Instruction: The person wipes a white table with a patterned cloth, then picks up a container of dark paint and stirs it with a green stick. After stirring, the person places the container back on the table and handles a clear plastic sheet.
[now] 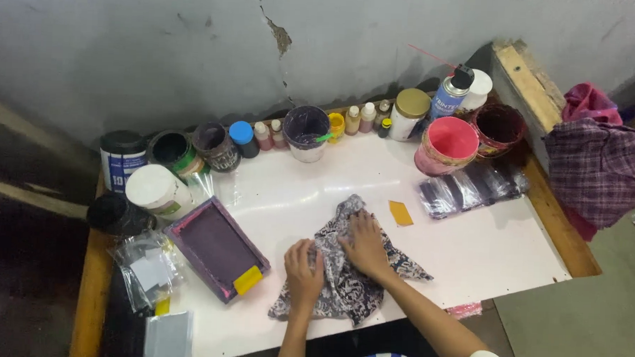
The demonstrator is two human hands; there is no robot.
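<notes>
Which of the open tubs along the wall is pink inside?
The pink tub, at the right end of the table beside the dark red tub. Its inside is bright pink, while the other open tubs look dark purple or blackish.

A person's two hands press down on a crumpled patterned cloth (349,271) on a white table (484,255). The left hand (305,264) lies flat on the cloth's near side. The right hand (364,245) lies on its middle. Left of the cloth sits a purple frame (213,247) with a yellow scraper (248,279). Paint pots (305,132) line the grey wall (160,46).
</notes>
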